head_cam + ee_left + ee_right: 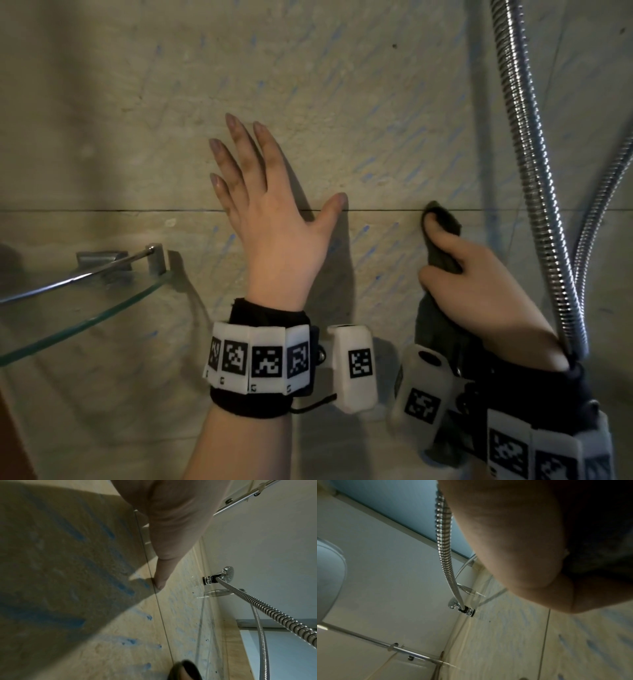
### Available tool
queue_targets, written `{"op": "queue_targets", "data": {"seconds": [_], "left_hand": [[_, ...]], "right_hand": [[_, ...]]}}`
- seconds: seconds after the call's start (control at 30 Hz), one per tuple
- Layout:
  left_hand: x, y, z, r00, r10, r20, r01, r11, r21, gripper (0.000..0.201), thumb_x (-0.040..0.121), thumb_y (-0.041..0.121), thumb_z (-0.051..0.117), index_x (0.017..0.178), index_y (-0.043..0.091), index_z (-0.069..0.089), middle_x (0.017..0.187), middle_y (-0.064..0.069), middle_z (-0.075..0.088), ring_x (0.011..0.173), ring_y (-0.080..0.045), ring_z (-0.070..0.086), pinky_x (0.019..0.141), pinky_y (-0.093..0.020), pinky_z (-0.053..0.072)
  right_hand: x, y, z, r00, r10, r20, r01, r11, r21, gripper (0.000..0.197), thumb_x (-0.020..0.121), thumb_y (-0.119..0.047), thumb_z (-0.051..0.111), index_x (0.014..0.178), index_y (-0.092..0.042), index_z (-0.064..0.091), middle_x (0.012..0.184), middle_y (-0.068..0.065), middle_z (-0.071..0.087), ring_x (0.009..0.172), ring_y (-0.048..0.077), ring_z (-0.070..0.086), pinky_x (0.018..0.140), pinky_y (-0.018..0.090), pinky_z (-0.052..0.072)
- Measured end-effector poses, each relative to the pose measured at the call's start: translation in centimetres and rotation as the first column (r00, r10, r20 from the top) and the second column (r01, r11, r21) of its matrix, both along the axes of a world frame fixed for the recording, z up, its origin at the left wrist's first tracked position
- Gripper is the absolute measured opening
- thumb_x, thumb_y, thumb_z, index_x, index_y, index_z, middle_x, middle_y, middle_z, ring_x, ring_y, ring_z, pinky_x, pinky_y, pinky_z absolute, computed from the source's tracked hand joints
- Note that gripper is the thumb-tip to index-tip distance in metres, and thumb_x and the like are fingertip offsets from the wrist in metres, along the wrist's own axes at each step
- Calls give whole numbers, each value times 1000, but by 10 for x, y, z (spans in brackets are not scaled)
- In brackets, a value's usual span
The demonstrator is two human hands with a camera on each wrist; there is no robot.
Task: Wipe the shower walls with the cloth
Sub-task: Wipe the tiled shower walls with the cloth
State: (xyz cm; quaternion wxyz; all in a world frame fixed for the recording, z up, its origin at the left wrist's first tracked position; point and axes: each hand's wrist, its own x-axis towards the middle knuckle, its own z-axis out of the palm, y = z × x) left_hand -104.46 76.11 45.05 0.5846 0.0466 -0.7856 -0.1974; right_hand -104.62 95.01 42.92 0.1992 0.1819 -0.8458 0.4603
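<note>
left hand (274, 219): flat against the shower wall (376, 102), fingers straight and spread, thumb out to the side with its tip on the tile joint line (102, 209); holds nothing.
right hand (479, 291): fingers curled round the cloth (442, 219), pressing it on the wall just right of the left thumb.
cloth: dark grey, bunched; its top pokes out above the fingers at the joint line, the rest hangs below the palm toward the wrist.
shower wall: beige tile with slanting blue streaks, seen around both hands.
shower hose (534, 171): ribbed metal, runs down the wall just right of the right hand and passes by that wrist; in the left wrist view it leads up to the shower head (229, 574) in its wall bracket.
glass shelf (85, 315): low left, with a metal rail, well apart from the cloth.
wrist bands (260, 359): black straps with white marker blocks on both wrists.
</note>
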Motion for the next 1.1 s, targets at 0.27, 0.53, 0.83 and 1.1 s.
{"op": "queue_targets", "data": {"seconds": [0.27, 0.53, 0.83, 1.1], "left_hand": [[19, -27, -1, 981, -109, -158, 113, 993, 21, 69, 86, 35, 62, 145, 9, 36, 156, -12, 22, 144, -30, 16, 113, -33, 12], [43, -77, 2, 997, 76, -30, -70, 982, 175, 77, 93, 33, 57, 150, 1, 16, 158, -21, -1, 145, -37, -1, 118, -41, 3], [58, -86, 12, 979, 125, 159, -143, 984, 104, 80, 96, 35, 52, 151, 2, 5, 158, -19, -6, 146, -32, -2, 118, -38, 9], [62, -87, 12, 959, 227, 169, -239, 970, 52, 76, 96, 41, 51, 152, 9, 11, 160, -13, 4, 147, -26, 6, 114, -32, 17]], "right_hand": [[10, -30, 5, 972, 221, 76, -215, 973, -85, 65, 86, -8, 56, 133, -51, 43, 80, -21, 65, 63, -6, 56, 63, 12, 46], [23, -64, 1, 983, 155, 97, -167, 977, 133, 71, 89, -19, 51, 137, -64, 22, 94, -10, 60, 66, 0, 56, 60, 15, 43], [23, -106, 2, 967, 249, 47, -252, 922, 294, 72, 87, -23, 48, 132, -71, 19, 122, -8, 59, 87, 11, 61, 70, 23, 46], [28, -122, 23, 955, 296, -18, -248, 830, 499, 71, 88, -25, 47, 133, -71, 16, 130, -9, 57, 92, 15, 61, 75, 28, 50]]}}
